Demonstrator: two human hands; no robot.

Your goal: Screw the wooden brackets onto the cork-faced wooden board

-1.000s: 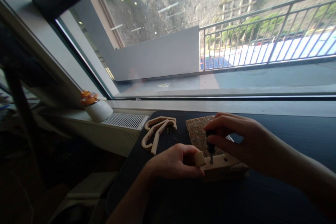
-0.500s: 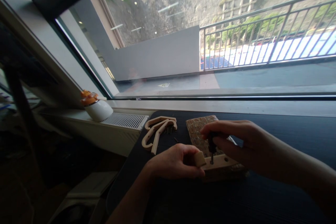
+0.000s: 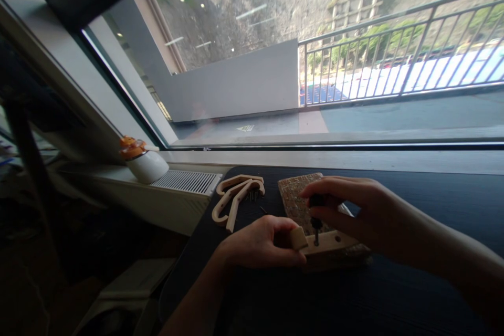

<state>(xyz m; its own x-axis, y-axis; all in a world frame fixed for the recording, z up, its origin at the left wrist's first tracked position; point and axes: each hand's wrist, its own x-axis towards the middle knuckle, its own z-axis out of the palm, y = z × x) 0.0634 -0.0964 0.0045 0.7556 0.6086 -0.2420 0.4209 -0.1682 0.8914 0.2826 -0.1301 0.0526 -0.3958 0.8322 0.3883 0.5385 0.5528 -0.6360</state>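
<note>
Head view: two hands are shown at work on a dark table (image 3: pixel 413 294) set against a window sill. The left hand (image 3: pixel 260 244) is closed around the left end of a pale wooden block (image 3: pixel 333 244), with the thumb laid on top and the fingers curled against the near side, so that the block is held flat. The block is laid across the near edge of a brown textured mat (image 3: pixel 293 197), which is itself spread flat on the table. The right hand (image 3: pixel 356 210) is closed on the dark handle of a small screwdriver (image 3: pixel 315 219), which is pinched from above between thumb and fingertips. The tool is held upright, and its tip is set on the top face of the block, just beside the left thumb. Whether a screw is seated under the tip cannot be told. Left of the mat and apart from it, several curved wooden parts (image 3: pixel 236 194) are stacked on the table, with a few small dark screws (image 3: pixel 252 197) touching their right side. On the sill at far left a white pot (image 3: pixel 147 167) is topped by something orange, and a slatted vent grille (image 3: pixel 187 181) is seen just beside it. Beyond the glass, a grey wall (image 3: pixel 236 84) and a metal railing (image 3: pixel 394 47) are visible.
</note>
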